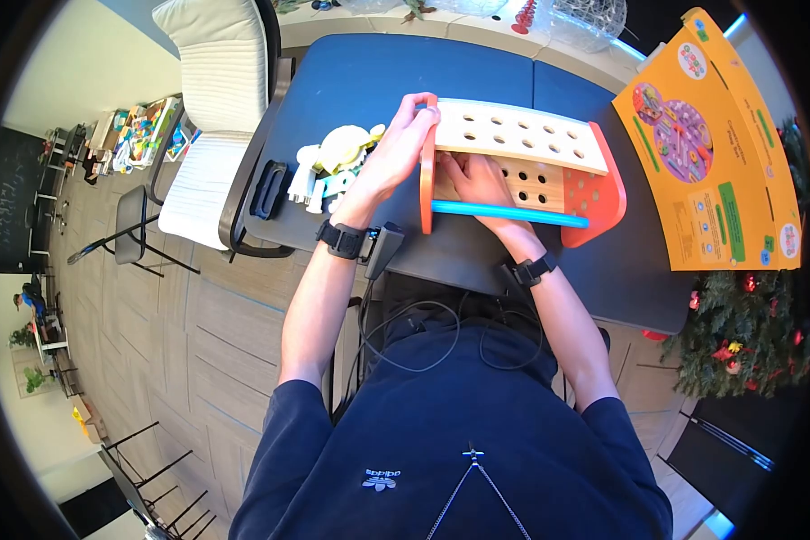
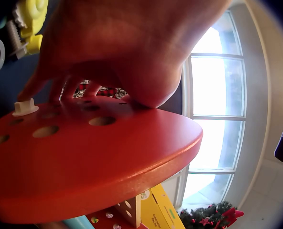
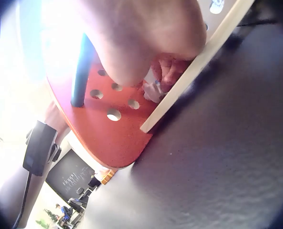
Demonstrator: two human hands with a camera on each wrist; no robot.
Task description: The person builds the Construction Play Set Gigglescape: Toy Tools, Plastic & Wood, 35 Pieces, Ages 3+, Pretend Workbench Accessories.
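Observation:
A toy toolbox with red sides, pale perforated boards and a blue rod (image 1: 504, 212) stands on the dark table. My left hand (image 1: 396, 153) grips its left red side panel (image 1: 427, 198) near the top. In the left wrist view, one fingertip touches the head of a white plastic bolt (image 2: 25, 108) on the panel's outer face. My right hand (image 1: 486, 186) reaches over the rod into the box. Its fingers (image 3: 167, 76) pinch a small whitish piece (image 3: 153, 92) against the panel's inner face, in the right wrist view; the hand partly hides the piece.
Left of the box lie yellow and white plastic toy parts (image 1: 337, 157) and a black tray (image 1: 268, 189). An orange-yellow packaging box (image 1: 711, 153) stands at the right, above a decorated Christmas tree (image 1: 738, 333). A white cushioned chair (image 1: 211, 135) adjoins the table's left side.

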